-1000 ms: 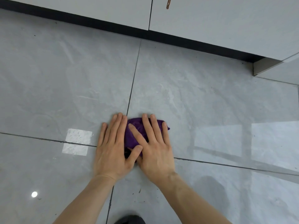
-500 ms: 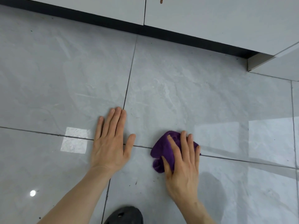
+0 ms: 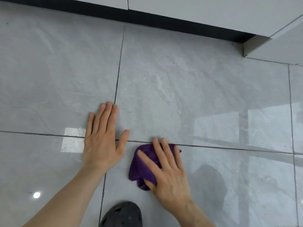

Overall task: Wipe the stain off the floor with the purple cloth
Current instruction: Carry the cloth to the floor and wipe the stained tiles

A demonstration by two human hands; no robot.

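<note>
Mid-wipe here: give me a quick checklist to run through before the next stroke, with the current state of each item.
1. Crumpled purple cloth lies on the grey tiled floor: ok.
2. Right hand pressed flat over the cloth, fingers spread, no closed grip: ok.
3. Left hand lies flat on the tile, clear of the cloth: ok.
4. Stain located: cannot tell; only faint specks and marbling show, and whatever lies under the cloth is hidden.
5. Black perforated shoe sits near the cloth, close to a stroke pulled toward the person: not ok.
6. Tile beyond the cloth toward the white cabinets is free of objects: ok.
</note>
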